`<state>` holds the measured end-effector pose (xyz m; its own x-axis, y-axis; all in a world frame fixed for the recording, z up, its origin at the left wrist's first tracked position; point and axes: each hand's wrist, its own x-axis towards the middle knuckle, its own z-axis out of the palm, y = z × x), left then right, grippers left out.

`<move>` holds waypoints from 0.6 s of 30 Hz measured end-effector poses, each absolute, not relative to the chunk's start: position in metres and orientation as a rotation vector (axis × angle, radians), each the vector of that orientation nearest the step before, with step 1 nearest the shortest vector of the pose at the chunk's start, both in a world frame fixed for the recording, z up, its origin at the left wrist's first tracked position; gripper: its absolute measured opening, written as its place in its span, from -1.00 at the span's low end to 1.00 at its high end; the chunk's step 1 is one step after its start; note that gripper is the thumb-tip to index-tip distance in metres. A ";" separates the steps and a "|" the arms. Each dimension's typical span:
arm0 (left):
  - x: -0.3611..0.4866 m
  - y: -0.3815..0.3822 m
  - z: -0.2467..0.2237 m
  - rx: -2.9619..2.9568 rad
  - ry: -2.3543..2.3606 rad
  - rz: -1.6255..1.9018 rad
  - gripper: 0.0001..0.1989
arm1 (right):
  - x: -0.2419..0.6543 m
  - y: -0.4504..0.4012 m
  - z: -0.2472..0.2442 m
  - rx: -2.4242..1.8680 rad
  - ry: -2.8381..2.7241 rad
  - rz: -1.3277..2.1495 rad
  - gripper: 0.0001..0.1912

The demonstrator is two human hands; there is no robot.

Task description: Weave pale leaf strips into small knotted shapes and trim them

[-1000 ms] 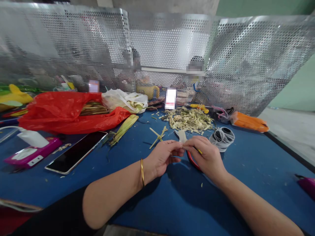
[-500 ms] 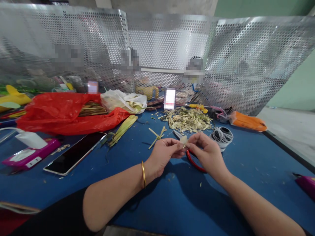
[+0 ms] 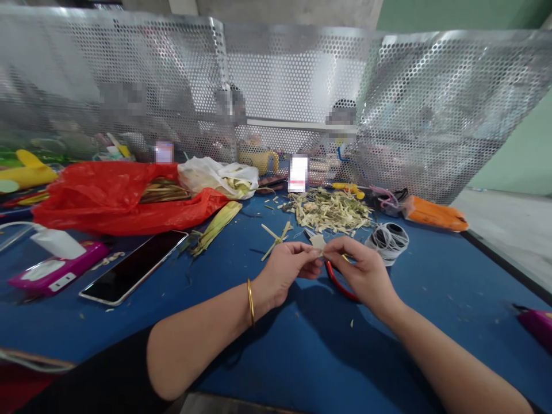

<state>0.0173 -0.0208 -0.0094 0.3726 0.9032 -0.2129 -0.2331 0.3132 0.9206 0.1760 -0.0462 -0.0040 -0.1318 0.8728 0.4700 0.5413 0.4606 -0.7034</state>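
Observation:
Above the middle of the blue table [image 3: 259, 356], my left hand [image 3: 287, 267] and my right hand [image 3: 362, 273] meet fingertip to fingertip. Both pinch one small pale piece of husk [image 3: 318, 241], whose upper part sticks up between them. Its lower end is hidden by the fingers. Under the right hand lie red-handled scissors [image 3: 338, 283], partly covered. Just beyond the fingers is a heap of dry husk strips [image 3: 332, 210]. A few crossed husk strips [image 3: 276, 237] lie left of it, and a spool of white string [image 3: 388, 241] stands to the right.
To the left are a red plastic bag [image 3: 99, 195], a white bag [image 3: 215, 172], a bundle of husks [image 3: 219, 227], a phone [image 3: 135, 267] and a purple power strip [image 3: 80, 267]. An orange packet [image 3: 435, 213] lies at right. A perforated metal screen [image 3: 293, 75] borders the back.
The husk piece has turned slightly and shows flatter and wider between my fingertips. My right hand has shifted a little to the left and down.

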 end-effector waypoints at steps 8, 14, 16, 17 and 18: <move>0.016 -0.019 -0.009 0.828 0.800 0.816 -0.85 | 0.180 -0.045 -0.004 -1.192 -1.945 0.314 -0.90; 0.016 -0.020 -0.008 0.895 0.845 0.917 -0.85 | 0.177 -0.046 -0.002 -1.193 -1.917 0.340 -0.90; 0.017 -0.021 -0.008 0.942 0.858 0.953 -0.86 | 0.176 -0.046 -0.002 -1.203 -1.873 0.380 -0.90; 0.018 -0.021 -0.008 0.968 0.865 0.969 -0.87 | 0.176 -0.046 -0.002 -1.216 -1.846 0.407 -0.90; 0.018 -0.022 -0.008 0.989 0.872 0.984 -0.88 | 0.176 -0.046 -0.002 -1.234 -1.821 0.435 -0.90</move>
